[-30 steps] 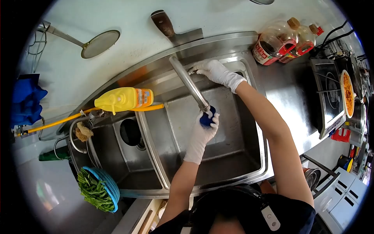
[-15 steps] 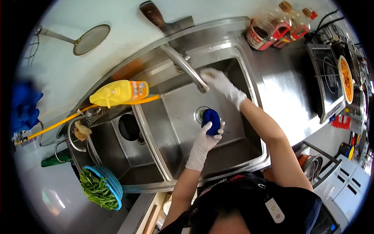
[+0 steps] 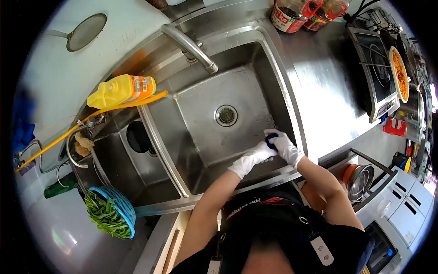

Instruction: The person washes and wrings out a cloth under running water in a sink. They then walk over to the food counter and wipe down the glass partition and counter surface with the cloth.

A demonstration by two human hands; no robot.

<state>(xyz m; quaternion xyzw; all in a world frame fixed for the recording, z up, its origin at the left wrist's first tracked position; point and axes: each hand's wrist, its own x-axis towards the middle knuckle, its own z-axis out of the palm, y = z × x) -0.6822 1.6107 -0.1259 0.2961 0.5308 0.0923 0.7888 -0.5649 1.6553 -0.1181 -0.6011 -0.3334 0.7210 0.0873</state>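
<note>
Over the front right part of the large sink basin [image 3: 219,150], my two white-gloved hands are together around a crumpled dark blue cloth [image 3: 271,140]. Only a small piece of the cloth shows between the gloves. My left hand [image 3: 259,156] closes on it from the left, its fingers partly hidden behind the other hand. From the right, my right hand [image 3: 284,145] wraps its fingers over the cloth. The metal faucet [image 3: 191,48] reaches over the back of the basin, and the drain [image 3: 226,116] lies uncovered at the basin's middle.
A yellow jug [image 3: 121,90] and a yellow hose [image 3: 114,108] lie along the left rim. A blue basket [image 3: 121,208] of green vegetables stands front left. Large bottles [image 3: 287,16] stand back right; a cooktop [image 3: 376,68] and a dish of orange food [image 3: 399,73] are at right.
My right hand has left the faucet and joined my left hand at the cloth. The cloth and left hand have moved right and toward me, away from the drain. The view has shifted.
</note>
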